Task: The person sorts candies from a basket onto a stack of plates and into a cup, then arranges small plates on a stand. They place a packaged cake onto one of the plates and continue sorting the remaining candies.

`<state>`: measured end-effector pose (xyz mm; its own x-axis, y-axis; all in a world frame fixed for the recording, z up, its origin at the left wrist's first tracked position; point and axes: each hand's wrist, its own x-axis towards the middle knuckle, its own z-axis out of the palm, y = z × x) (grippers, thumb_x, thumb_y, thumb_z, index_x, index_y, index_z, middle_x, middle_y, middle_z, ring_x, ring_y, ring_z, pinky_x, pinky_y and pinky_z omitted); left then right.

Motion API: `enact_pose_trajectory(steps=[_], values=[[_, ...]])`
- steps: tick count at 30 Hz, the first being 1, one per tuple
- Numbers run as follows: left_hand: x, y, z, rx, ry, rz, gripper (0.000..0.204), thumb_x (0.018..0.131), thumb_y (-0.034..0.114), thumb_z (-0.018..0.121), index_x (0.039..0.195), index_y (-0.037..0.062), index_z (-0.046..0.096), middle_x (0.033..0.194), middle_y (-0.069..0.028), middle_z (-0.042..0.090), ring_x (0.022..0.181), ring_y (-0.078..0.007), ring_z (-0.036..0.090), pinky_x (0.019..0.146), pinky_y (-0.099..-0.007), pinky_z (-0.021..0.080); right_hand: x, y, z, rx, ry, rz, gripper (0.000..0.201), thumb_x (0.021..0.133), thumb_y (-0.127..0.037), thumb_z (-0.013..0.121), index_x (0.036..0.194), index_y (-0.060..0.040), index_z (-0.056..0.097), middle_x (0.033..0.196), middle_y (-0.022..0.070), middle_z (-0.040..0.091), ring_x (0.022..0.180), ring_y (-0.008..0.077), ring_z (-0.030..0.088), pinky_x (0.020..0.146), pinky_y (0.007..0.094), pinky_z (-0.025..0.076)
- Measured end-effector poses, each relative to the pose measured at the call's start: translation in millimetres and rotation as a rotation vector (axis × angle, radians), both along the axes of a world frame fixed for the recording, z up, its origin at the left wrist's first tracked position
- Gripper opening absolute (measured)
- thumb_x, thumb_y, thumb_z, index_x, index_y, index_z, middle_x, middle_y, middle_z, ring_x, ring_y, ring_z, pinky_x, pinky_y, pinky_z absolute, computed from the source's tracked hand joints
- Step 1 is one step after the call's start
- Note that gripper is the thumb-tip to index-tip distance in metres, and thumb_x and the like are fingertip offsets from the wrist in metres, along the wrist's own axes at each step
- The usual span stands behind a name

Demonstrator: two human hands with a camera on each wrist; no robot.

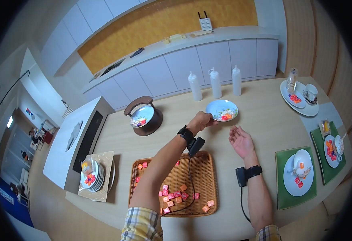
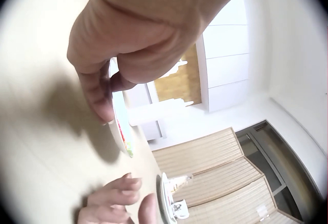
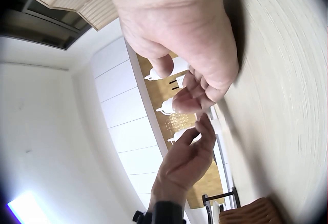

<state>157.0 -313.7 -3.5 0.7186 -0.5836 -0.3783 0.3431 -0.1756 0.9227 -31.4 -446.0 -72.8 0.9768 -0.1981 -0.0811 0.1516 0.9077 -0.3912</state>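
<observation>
A white plate with colourful, flower-like patches (image 1: pixel 220 108) is just above the far side of the table, before three squeeze bottles. My left hand (image 1: pixel 201 121) pinches its near left rim; in the left wrist view the thumb and fingers (image 2: pixel 97 98) grip the plate's edge (image 2: pixel 121 124), seen almost edge-on. My right hand (image 1: pixel 242 142) lies to the right of the plate and nearer me, palm turned up, fingers loosely bent, with nothing in it. In the right wrist view this hand (image 3: pixel 189 49) is close over the tabletop, and the left hand (image 3: pixel 187 157) shows beyond it.
A wicker tray (image 1: pixel 213 172) of pink and orange wrapped pieces lies in front. A brown pot-like holder (image 1: pixel 155 122) with another patterned plate stands left. Squeeze bottles (image 1: pixel 216 85) stand behind. Stacked plates (image 1: pixel 99 184) are at left; set green placemats (image 1: pixel 280 197) at right.
</observation>
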Motion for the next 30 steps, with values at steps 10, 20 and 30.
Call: enact_pose_trajectory(steps=[10, 20, 30], values=[[25, 164, 105, 0.021, -0.352, 0.016, 0.023, 0.095, 0.002, 0.044, 0.105, -0.0178, 0.052, 0.103, -0.0218, 0.059, 0.092, -0.0261, 0.063, 0.085, -0.0287, 0.057, -3, 4, 8, -0.057, 0.042, -0.013, 0.023, 0.097, -0.021, 0.052, 0.111, -0.0032, 0.055, 0.103, 0.0069, 0.061, 0.094, 0.0163, 0.058, 0.083, 0.0295, 0.047], [123, 302, 116, -0.030, -0.244, 0.455, 0.014, 0.091, -0.003, 0.048, 0.092, -0.0152, 0.054, 0.091, -0.0177, 0.056, 0.082, -0.0260, 0.064, 0.077, -0.0285, 0.060, -3, 7, 11, -0.089, 0.069, -0.025, 0.021, 0.097, -0.018, 0.051, 0.112, -0.0032, 0.054, 0.104, 0.0069, 0.061, 0.093, 0.0160, 0.058, 0.082, 0.0287, 0.048], [184, 327, 76, -0.007, -0.273, 0.592, 0.018, 0.094, 0.000, 0.043, 0.098, -0.0144, 0.053, 0.095, -0.0190, 0.060, 0.070, -0.0227, 0.064, 0.066, -0.0272, 0.061, -5, 13, 17, -0.149, 0.113, -0.044, 0.023, 0.097, -0.017, 0.050, 0.114, -0.0023, 0.053, 0.104, 0.0070, 0.060, 0.093, 0.0158, 0.057, 0.083, 0.0290, 0.048]])
